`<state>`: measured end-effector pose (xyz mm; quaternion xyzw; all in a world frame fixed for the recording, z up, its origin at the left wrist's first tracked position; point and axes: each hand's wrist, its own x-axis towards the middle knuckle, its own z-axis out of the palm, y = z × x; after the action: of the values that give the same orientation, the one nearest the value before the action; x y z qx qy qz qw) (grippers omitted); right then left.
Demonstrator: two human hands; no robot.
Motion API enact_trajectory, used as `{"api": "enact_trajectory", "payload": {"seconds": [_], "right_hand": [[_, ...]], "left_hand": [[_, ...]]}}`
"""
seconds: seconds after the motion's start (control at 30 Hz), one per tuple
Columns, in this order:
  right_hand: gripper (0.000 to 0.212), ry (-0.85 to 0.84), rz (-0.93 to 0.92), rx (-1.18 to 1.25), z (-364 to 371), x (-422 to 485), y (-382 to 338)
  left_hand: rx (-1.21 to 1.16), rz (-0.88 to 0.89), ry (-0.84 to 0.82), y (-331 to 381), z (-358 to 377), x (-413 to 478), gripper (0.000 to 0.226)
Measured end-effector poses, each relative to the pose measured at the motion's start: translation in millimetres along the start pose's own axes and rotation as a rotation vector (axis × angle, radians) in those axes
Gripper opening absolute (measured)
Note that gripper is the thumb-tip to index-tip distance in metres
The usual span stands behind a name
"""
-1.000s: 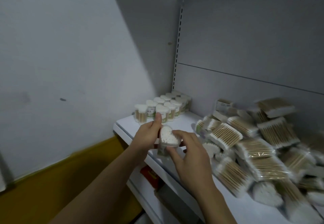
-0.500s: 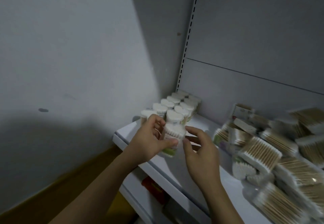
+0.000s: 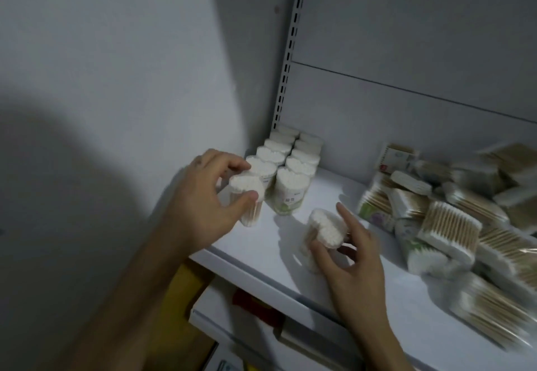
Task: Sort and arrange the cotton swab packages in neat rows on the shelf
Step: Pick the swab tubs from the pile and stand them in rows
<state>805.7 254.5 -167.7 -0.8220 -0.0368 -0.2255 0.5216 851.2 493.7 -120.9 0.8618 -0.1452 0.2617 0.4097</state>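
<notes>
Two rows of upright heart-shaped cotton swab packages (image 3: pixel 293 164) stand in the shelf's back left corner. My left hand (image 3: pixel 200 205) grips one more heart-shaped package (image 3: pixel 247 196) upright at the front of the left row, thumb and fingers round it. My right hand (image 3: pixel 345 257) holds another heart-shaped package (image 3: pixel 325 229), tilted, just above the white shelf (image 3: pixel 261 251) in front of the right row. A jumbled pile of rectangular swab packs (image 3: pixel 447 219) lies to the right.
A slotted metal upright (image 3: pixel 290 51) runs up the corner between the side wall and the back panel. A lower shelf (image 3: pixel 232 330) with a red item (image 3: pixel 252 303) shows below the front edge. A small box (image 3: pixel 398 158) sits behind the pile.
The hands have parted: my left hand has set its package down at the front of the left row, and my right hand now holds a second package to the right. The view has shifted left.
</notes>
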Motion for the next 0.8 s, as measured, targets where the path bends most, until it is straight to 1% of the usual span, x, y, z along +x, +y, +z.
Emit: {"api": "enact_trajectory", "payload": {"seconds": [0.07, 0.1, 0.17, 0.23, 0.3, 0.4, 0.53, 0.67, 0.8], "right_hand": [[0.075, 0.035, 0.045, 0.057, 2, 4, 1], [0.075, 0.016, 0.055, 0.087, 4, 7, 0], [0.064, -0.047, 0.048, 0.086, 12, 13, -3], [0.05, -0.09, 0.013, 0.05, 24, 15, -10], [0.045, -0.092, -0.006, 0.022, 35, 16, -14], [0.051, -0.057, -0.019, -0.039, 48, 18, -15], [0.057, -0.039, -0.025, -0.032, 55, 22, -17], [0.055, -0.04, -0.016, -0.078, 56, 26, -16], [0.056, -0.022, -0.015, -0.095, 58, 25, -15]], "left_hand": [[-0.074, -0.057, -0.026, -9, 6, 0, 0.047], [-0.099, -0.075, -0.056, -12, 11, -2, 0.055], [-0.144, -0.092, -0.114, -17, 20, -6, 0.073], [-0.246, -0.137, -0.128, -20, 25, -6, 0.088], [-0.312, -0.155, -0.134, -22, 27, -6, 0.095], [-0.379, -0.162, -0.158, -30, 25, -7, 0.091], [-0.397, -0.144, -0.186, -35, 29, -6, 0.077], [-0.387, -0.143, -0.199, -40, 36, -7, 0.078], [-0.425, -0.196, -0.17, -41, 39, -6, 0.077]]}}
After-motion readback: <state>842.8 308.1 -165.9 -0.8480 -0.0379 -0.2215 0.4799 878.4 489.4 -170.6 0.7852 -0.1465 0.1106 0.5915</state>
